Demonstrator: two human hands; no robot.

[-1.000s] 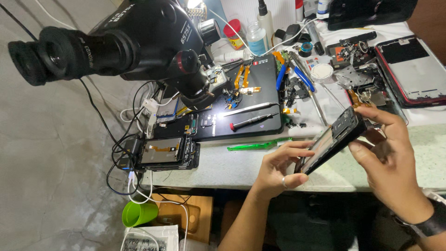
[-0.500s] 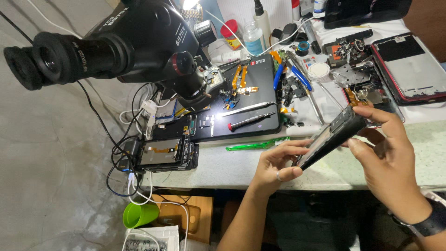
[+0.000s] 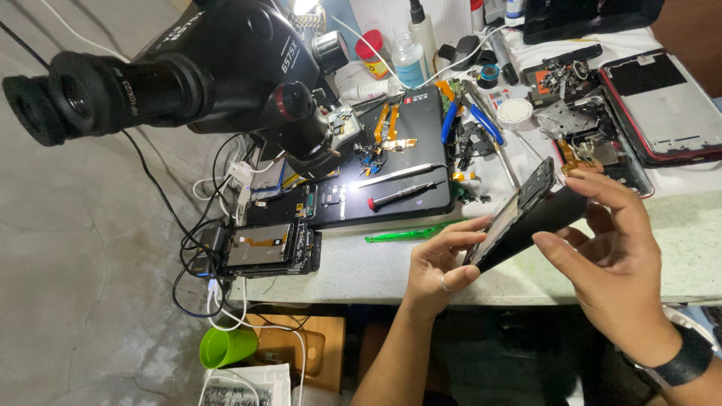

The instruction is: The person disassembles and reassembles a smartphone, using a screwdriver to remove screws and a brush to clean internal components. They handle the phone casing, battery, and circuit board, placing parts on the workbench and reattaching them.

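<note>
I hold a dark smartphone (image 3: 519,214) edge-on above the front of the white workbench (image 3: 361,271). My left hand (image 3: 440,263) pinches its lower end, with a ring on one finger. My right hand (image 3: 613,256) wraps the back and upper edge; a black watch sits on that wrist. The phone's frame and back seem split apart into a narrow wedge, though I cannot tell how far.
A black microscope (image 3: 188,71) hangs over a dark work mat (image 3: 391,162) with a screwdriver (image 3: 402,194), tweezers, flex cables. A green pry tool (image 3: 410,233) lies at the mat's front. Opened phones (image 3: 267,248), (image 3: 662,105) lie left and right. Bottles stand behind. A green cup (image 3: 226,347) is on the floor.
The phone has tilted slightly and my left fingers have shifted along its lower edge. My right hand stays around the back. The view has drifted a little.
</note>
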